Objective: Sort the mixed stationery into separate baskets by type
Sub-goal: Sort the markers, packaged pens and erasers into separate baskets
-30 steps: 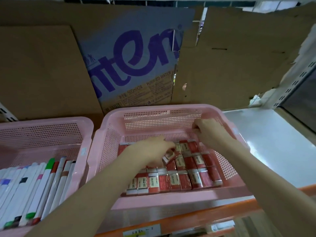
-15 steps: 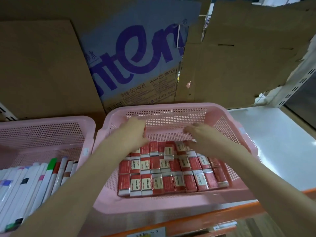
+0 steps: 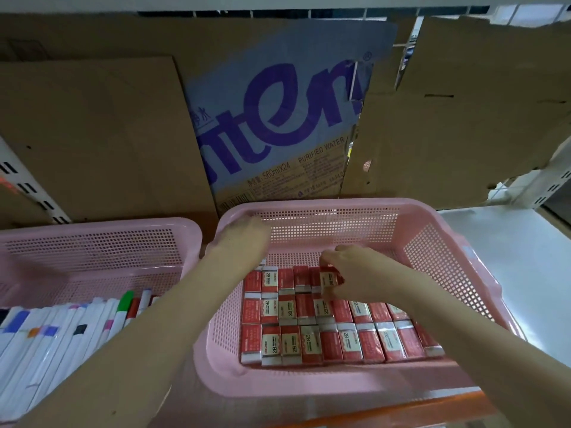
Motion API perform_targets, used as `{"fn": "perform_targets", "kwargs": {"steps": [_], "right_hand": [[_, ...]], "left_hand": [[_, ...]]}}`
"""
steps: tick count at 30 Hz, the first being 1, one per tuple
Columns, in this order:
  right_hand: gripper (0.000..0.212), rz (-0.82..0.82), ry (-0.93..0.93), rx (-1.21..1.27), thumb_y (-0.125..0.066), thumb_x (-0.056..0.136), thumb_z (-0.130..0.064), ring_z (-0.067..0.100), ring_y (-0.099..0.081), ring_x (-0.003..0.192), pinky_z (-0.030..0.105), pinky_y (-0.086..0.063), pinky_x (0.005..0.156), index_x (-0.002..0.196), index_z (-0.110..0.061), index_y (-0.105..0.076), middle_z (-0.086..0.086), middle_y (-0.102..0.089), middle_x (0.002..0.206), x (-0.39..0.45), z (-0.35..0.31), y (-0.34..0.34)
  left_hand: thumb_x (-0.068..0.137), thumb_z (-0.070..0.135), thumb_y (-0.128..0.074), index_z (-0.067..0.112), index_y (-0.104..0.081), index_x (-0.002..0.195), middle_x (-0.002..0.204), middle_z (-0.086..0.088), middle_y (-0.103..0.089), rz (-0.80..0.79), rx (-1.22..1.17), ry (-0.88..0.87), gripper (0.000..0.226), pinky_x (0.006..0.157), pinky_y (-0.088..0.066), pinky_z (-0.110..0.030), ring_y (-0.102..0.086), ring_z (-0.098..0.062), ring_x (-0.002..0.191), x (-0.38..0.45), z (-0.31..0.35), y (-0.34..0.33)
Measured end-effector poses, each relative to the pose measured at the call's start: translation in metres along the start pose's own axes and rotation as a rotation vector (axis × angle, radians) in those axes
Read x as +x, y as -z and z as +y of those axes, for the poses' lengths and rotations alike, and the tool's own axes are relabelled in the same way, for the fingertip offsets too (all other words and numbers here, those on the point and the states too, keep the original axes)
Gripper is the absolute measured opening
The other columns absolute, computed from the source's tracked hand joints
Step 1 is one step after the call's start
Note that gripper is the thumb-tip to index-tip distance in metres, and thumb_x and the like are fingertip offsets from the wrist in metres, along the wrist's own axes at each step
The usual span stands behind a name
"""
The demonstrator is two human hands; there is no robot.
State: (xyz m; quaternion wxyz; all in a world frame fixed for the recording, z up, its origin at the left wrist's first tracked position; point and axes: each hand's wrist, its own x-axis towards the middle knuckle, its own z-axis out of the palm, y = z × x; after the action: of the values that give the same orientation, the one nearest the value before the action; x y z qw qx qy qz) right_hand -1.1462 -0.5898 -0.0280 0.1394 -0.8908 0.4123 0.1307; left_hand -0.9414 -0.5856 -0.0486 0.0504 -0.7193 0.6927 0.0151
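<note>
While my forearms reach in over the orange shelf edge point(image 3: 411, 412), the nearest thing under them is the pink perforated plastic basket point(image 3: 448, 257), its floor packed with red-and-cream paper-sleeved 2B erasers point(image 3: 327, 335) lying flat in tidy rows. Left of it sits a second pink perforated basket point(image 3: 92, 239) holding white-barrelled marker pens with coloured caps point(image 3: 61, 329), so the two types are already apart.

My right hand point(image 3: 355, 273) is down on the back row, fingers curled round one red-sleeved eraser point(image 3: 329, 278) and pinching it, tilted a little against its neighbours. A second ago this hand was further right and deeper toward the back wall; it has come in to the middle of the row. My left hand point(image 3: 244, 239) has gone the other way: it was down among the erasers, and now it is lifted to the basket's far left corner, blurred with motion. I cannot tell whether its fingers are apart or curled on the rim, though I see nothing carried in it.

What this means, as I judge it, is that the loose pile at the back has been squared off and only this last eraser needs seating. Sorting looks nearly finished for this basket.

Beyond the baskets stand flattened brown cardboard sheets point(image 3: 92, 134) and a blue-printed purified-water carton panel point(image 3: 278, 118); a white shelf surface point(image 3: 509, 273) runs off to the right
</note>
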Motion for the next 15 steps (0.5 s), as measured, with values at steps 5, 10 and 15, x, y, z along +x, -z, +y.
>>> {"fn": "perform_targets", "kwargs": {"steps": [5, 10, 15], "right_hand": [[0.049, 0.004, -0.002, 0.004, -0.064, 0.085, -0.037, 0.021, -0.059, 0.084, 0.037, -0.055, 0.072, 0.124, -0.013, -0.048, 0.004, -0.060, 0.102, 0.006, 0.001, 0.001], [0.048, 0.022, 0.003, 0.029, -0.064, 0.085, -0.039, 0.024, -0.059, 0.089, 0.038, -0.055, 0.075, 0.123, -0.013, -0.049, 0.007, -0.060, 0.109, 0.008, 0.004, -0.001], [0.052, 0.031, 0.009, 0.048, -0.065, 0.085, -0.043, 0.024, -0.059, 0.093, 0.036, -0.053, 0.076, 0.125, -0.013, -0.049, 0.006, -0.059, 0.113, 0.008, 0.004, -0.002]], "left_hand": [[0.090, 0.017, -0.057, 0.008, -0.051, 0.127, 0.127, -0.011, -0.051, 0.056, -0.116, 0.125, 0.038, 0.087, -0.051, -0.034, -0.058, -0.026, 0.105, -0.007, 0.013, -0.007], [0.085, 0.001, -0.057, 0.008, -0.043, 0.134, 0.118, -0.013, -0.053, 0.104, -0.067, 0.089, 0.051, 0.080, -0.051, -0.032, -0.060, -0.026, 0.099, -0.009, 0.018, -0.010], [0.090, 0.003, -0.052, 0.005, -0.053, 0.125, 0.121, -0.012, -0.053, 0.053, 0.020, 0.048, 0.035, 0.085, -0.048, -0.032, -0.056, -0.024, 0.105, -0.017, 0.019, -0.007]]}}
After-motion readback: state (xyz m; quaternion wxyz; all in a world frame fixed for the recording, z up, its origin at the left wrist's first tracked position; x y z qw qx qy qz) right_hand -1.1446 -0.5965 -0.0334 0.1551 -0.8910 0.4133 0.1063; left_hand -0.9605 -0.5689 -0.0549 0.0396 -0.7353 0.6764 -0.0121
